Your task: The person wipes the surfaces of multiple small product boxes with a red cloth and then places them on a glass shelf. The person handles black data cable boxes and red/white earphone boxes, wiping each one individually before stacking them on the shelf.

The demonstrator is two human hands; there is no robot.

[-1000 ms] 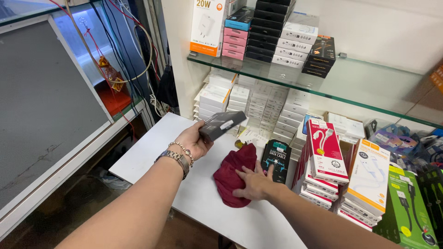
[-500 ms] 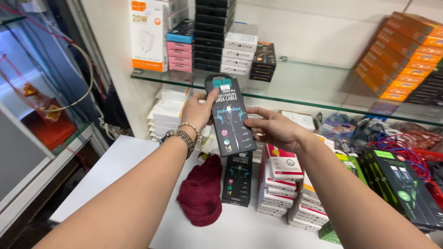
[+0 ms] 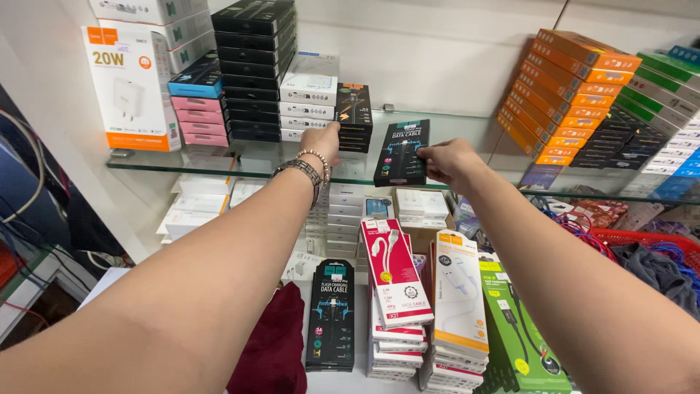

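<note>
While L hand point(image 3: 323, 140) is resting curled fingertips on a stack of black boxes point(image 3: 354, 117), black cable box point(image 3: 402, 152) is standing just right of it, w/ R hand point(image 3: 446, 160) pinching its right edge.

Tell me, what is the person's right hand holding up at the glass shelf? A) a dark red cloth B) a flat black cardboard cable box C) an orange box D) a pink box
B: the right hand grips the edge of the flat black cardboard cable box, standing it on the glass shelf, while the dark red cloth lies below on the counter.
</note>
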